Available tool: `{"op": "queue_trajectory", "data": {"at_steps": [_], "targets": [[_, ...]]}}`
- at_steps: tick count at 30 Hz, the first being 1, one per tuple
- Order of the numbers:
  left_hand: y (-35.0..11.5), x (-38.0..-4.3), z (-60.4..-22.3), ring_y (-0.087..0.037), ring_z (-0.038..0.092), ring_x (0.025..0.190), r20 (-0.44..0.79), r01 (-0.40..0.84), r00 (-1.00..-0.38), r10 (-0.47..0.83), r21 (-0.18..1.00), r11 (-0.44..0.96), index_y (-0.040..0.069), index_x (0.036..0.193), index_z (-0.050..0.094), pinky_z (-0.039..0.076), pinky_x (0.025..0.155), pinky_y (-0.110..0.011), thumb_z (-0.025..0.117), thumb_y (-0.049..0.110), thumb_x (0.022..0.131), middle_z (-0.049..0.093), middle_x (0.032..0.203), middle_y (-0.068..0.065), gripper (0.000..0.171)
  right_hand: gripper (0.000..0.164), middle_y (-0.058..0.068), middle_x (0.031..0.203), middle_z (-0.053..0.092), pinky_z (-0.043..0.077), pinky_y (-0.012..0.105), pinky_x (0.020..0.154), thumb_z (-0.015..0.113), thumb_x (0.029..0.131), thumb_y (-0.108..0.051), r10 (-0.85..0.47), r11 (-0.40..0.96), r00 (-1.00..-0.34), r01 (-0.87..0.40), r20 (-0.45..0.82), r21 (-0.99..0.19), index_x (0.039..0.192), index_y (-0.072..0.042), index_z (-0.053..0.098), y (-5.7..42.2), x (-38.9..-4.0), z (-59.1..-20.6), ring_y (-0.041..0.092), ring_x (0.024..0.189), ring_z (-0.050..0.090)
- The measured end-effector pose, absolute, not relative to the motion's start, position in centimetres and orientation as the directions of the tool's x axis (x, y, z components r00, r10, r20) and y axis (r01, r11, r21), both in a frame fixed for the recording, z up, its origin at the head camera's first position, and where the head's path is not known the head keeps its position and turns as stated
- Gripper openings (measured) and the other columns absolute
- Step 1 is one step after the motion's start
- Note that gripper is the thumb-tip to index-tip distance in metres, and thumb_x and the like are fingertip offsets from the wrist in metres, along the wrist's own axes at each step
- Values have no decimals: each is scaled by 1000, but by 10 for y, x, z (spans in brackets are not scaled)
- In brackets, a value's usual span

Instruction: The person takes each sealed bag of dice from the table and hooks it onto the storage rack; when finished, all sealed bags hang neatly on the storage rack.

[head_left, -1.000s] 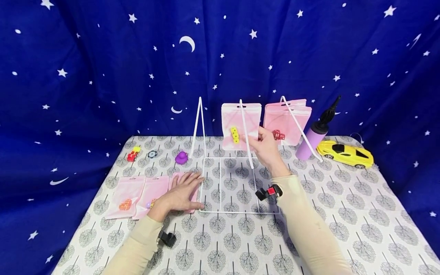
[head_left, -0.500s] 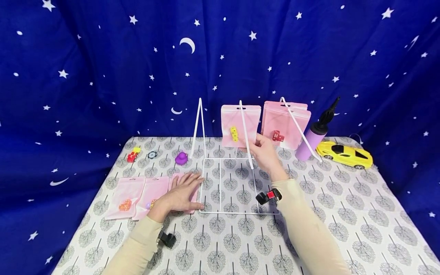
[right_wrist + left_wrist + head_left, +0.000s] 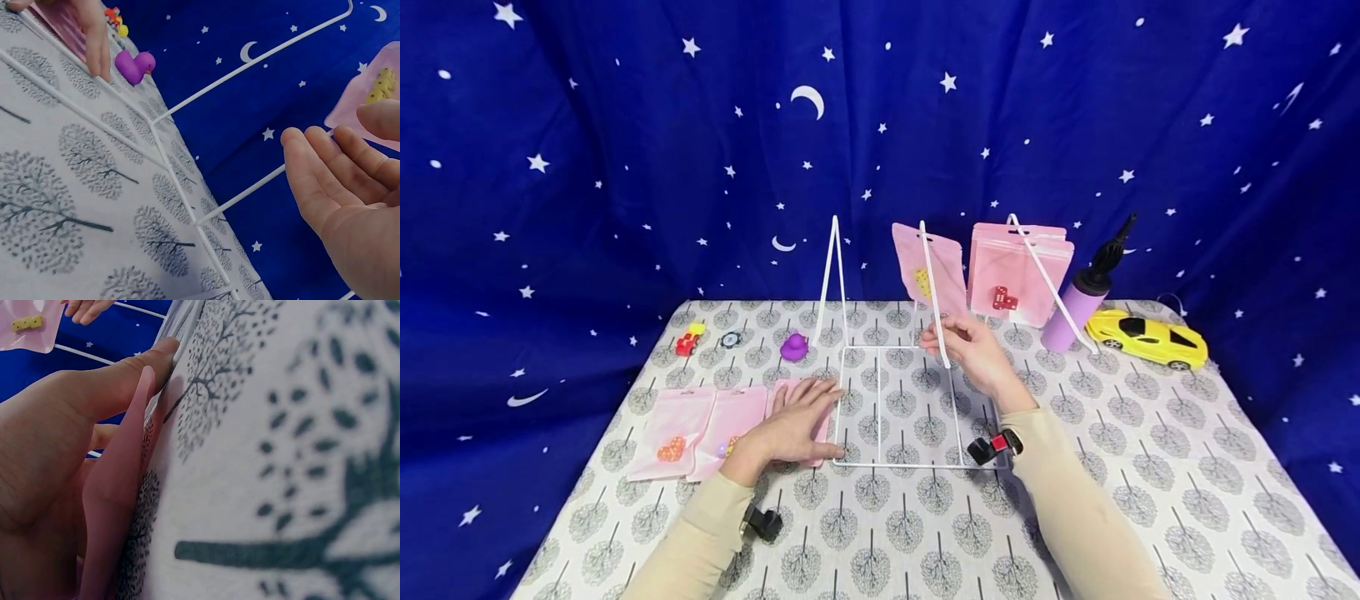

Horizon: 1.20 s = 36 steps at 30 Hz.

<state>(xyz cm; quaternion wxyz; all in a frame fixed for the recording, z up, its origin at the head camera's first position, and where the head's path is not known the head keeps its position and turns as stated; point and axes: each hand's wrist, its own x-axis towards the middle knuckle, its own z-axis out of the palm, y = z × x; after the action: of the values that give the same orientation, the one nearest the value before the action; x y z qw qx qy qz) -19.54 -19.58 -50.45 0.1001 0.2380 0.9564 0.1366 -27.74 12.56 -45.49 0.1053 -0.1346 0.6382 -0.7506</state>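
My left hand (image 3: 790,425) lies spread over a pink pouch (image 3: 115,481) on the table. Its fingertips and thumb reach the left base rail of the white wire rack (image 3: 917,467). Just below a hanging pink zip pouch (image 3: 947,275) with yellow dice (image 3: 28,324), my right hand (image 3: 973,358) has its fingers loosely extended and holds nothing. That pouch hangs tilted on the rack's middle prong. On the right prong hang pink pouches, the front one (image 3: 988,262) with red dice (image 3: 1004,298). The left prong (image 3: 833,258) carries no pouch.
Left of my left hand lie two more pink pouches, one with orange dice (image 3: 672,449). Behind them are a red and yellow toy (image 3: 690,339), a small dark disc (image 3: 731,340) and a purple duck (image 3: 793,347). A purple pump (image 3: 1071,312) and yellow toy car (image 3: 1146,337) stand at the right.
My right hand has let go of the pouch with yellow dice and moved down from it. The pouch has turned and tilted on its prong. My left hand stays in place.
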Motion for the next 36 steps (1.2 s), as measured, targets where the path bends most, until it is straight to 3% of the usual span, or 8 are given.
{"op": "queue_trajectory", "data": {"at_steps": [3,7,12,15,19,26,33,36], "targets": [[-196,-195,-505,-37,10,150,-128,427,-866,483,314,848,24,154,27,4,113,-72,69,67,74,14,164,-3,100,35,41,122,52,54,35,94,51,98,-1,-334,-109,-941,-24,60,-994,125,22,44,128,-274,-458,18,94,70],[-196,-195,-504,-36,9,150,-136,425,-865,482,312,850,24,155,26,3,113,-72,68,68,75,13,164,-2,100,33,36,121,58,54,39,95,52,98,-3,-340,5,-939,-51,46,-999,125,17,49,135,-268,-463,26,101,69],[-195,-194,-504,-36,9,150,-139,425,-865,483,310,850,24,155,26,2,113,-72,68,67,75,12,164,-2,100,34,26,118,64,56,31,91,58,95,-5,-340,175,-939,-103,38,-979,125,9,53,145,-257,-467,38,107,64],[-195,-194,-504,-36,9,150,-140,426,-864,484,308,851,25,155,25,2,113,-72,68,67,75,12,165,-2,100,36,21,118,66,54,24,91,63,92,-9,-335,279,-941,-150,50,-949,125,3,56,151,-250,-467,35,106,64],[-195,-195,-505,-35,8,150,-143,424,-865,481,306,853,25,155,25,2,113,-71,68,67,74,12,165,-1,101,36,14,118,67,52,23,93,67,90,-14,-329,360,-941,-207,84,-910,124,-5,60,159,-241,-467,26,106,64],[-195,-195,-505,-36,8,150,-136,426,-865,483,309,850,24,155,26,3,113,-72,69,66,75,12,164,-3,100,39,15,120,66,52,32,98,70,89,-14,-356,343,-923,-277,149,-898,125,-2,58,167,-228,-466,31,109,64],[-195,-195,-505,-36,8,150,-134,426,-866,483,308,851,25,155,25,2,113,-72,68,67,74,12,164,-2,101,39,23,121,64,54,23,92,70,89,-10,-353,327,-915,-317,196,-890,124,-1,58,176,-219,-469,35,110,63],[-195,-195,-506,-36,9,150,-134,423,-867,480,310,851,25,155,26,2,113,-72,69,67,74,13,164,-2,101,39,23,122,64,54,26,91,71,88,-10,-360,352,-911,-333,202,-875,125,-3,58,181,-217,-473,36,109,64]]}}
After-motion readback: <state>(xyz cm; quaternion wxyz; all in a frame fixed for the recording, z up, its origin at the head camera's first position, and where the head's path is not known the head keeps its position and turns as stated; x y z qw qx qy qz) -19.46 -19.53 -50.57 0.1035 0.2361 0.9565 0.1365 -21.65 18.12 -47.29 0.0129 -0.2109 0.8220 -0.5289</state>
